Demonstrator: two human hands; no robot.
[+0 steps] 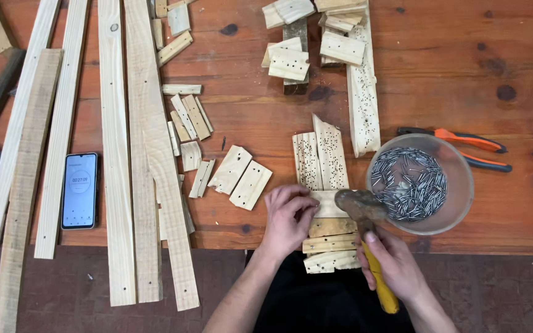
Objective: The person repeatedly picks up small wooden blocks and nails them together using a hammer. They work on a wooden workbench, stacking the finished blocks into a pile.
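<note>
Long planks, left; phone between them. Offcuts, centre. Left hand: fingers curled, pressing small wood slat near table edge. Right hand: closed round yellow handle of hammer, head over slat. Bowl of nails touching hammer head; pliers beyond. Risk: a strike catching nearby fingertips, or clipping the bowl and spilling nails

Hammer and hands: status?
Right hand gripping yellow-handled hammer, head over small wood piece. Left hand pinning that piece at the table edge. Bowl of nails close beside the hammer head.
</note>
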